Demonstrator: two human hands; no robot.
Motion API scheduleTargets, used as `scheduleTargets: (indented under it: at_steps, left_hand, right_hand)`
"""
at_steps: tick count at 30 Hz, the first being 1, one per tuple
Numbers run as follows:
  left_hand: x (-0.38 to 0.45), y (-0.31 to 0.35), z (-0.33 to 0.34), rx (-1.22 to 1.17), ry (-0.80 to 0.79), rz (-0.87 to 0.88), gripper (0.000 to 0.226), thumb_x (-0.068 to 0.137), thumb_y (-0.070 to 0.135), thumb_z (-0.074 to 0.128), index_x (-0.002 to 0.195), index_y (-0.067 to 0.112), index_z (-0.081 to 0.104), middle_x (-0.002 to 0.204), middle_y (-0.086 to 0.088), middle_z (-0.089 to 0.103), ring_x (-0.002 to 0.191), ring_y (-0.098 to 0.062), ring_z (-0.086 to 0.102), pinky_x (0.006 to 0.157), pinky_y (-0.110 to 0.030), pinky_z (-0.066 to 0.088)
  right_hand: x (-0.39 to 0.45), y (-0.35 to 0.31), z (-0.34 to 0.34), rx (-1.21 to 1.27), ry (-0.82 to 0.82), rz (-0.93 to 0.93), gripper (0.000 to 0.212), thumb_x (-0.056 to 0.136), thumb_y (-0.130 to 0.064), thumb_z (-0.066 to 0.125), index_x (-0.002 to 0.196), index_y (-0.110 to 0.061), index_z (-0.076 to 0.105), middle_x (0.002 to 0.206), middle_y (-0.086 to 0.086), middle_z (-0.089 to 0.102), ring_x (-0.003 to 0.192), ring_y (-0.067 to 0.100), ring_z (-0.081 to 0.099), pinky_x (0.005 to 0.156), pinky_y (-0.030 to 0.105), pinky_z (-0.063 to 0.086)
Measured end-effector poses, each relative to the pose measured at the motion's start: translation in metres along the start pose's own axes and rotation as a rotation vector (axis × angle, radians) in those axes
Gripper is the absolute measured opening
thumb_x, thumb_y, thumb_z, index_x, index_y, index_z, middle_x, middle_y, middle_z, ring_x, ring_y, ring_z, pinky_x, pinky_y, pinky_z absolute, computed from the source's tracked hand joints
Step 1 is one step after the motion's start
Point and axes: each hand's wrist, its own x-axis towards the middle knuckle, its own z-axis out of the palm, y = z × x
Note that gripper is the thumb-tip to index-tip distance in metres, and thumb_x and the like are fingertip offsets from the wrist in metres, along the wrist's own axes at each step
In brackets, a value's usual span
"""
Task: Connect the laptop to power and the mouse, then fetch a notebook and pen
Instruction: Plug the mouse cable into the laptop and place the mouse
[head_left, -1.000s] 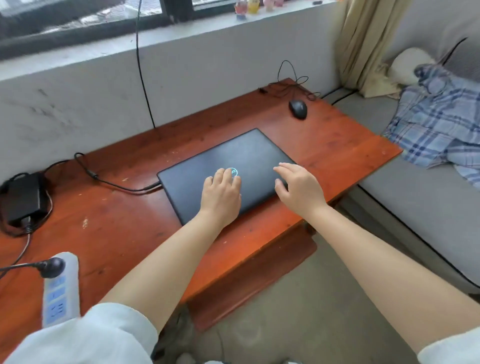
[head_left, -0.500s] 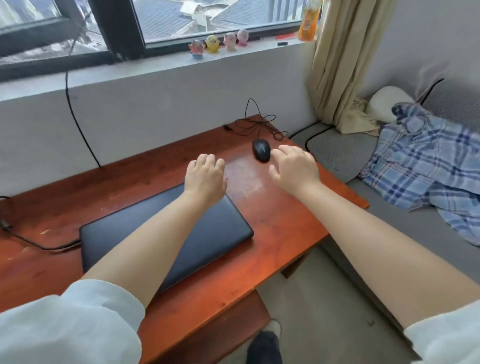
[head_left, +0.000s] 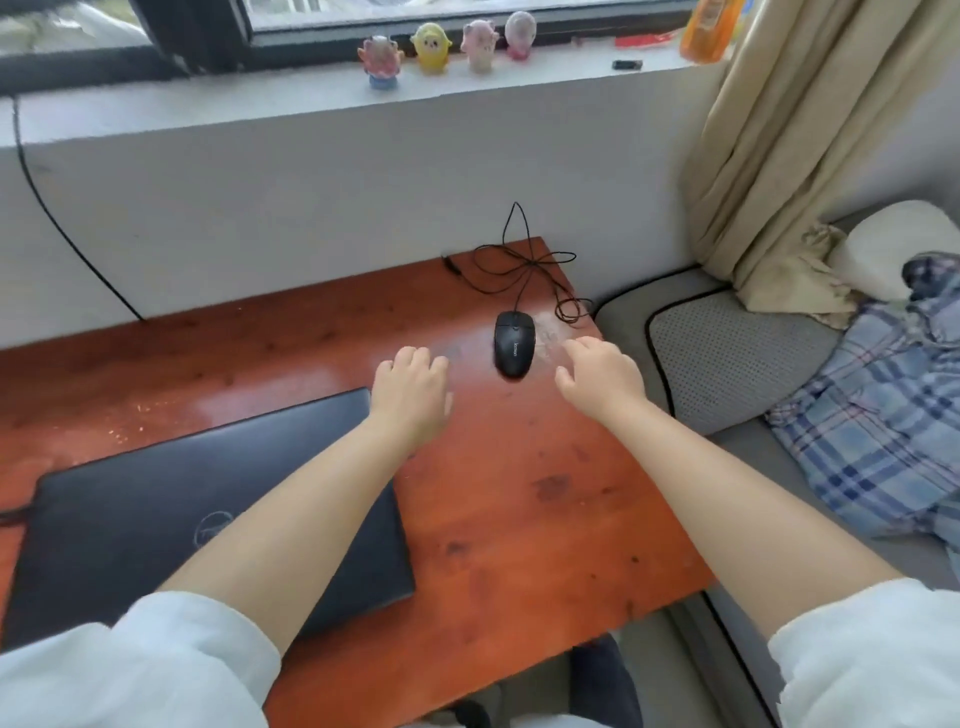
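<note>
Mouse (head_left: 514, 343) sits on the table (head_left: 519, 493), in the gap between both hands, slightly ahead of the knuckles. Right hand (head_left: 600, 376) just beside it, fingers loosely spread, holding nothing. Left hand (head_left: 413, 392) near its other side, empty, fingers curled down. Closed laptop (head_left: 156, 519) lies under the left forearm. Mouse cable (head_left: 524, 260) is bunched beyond the mouse.

both arms stretched forward, left hand (head_left: 410, 395) palm down, right hand (head_left: 597, 379) fingers loosely spread, empty

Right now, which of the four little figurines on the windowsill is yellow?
The second figurine from the left; the leftmost is pink on a blue base, the other two pale pink.
</note>
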Motion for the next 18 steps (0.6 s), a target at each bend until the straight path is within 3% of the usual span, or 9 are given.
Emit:
scheduleTargets:
  at_steps: [10, 18]
  left_hand:
    - [0.026, 0.054, 0.018, -0.175, -0.178, -0.476, 0.038, 0.096, 0.029, 0.043, 0.126, 0.006, 0.046, 0.134, -0.012, 0.048, 0.128, -0.029, 0.039, 0.101, -0.04, 0.038]
    - [0.025, 0.06, 0.035, -0.246, -0.229, -0.672, 0.041, 0.098, 0.029, 0.041, 0.133, 0.007, 0.041, 0.143, -0.011, 0.04, 0.134, -0.027, 0.034, 0.108, -0.037, 0.034]
  right_hand:
    - [0.118, 0.055, 0.004, 0.018, -0.211, -0.348, 0.038, 0.093, -0.018, 0.042, 0.128, -0.007, 0.051, 0.132, 0.016, 0.054, 0.122, 0.035, 0.047, 0.101, 0.043, 0.04]
    - [0.192, -0.002, 0.011, 0.074, -0.271, -0.593, 0.039, 0.093, -0.016, 0.043, 0.13, -0.004, 0.049, 0.131, 0.021, 0.054, 0.123, 0.034, 0.049, 0.1, 0.038, 0.042]
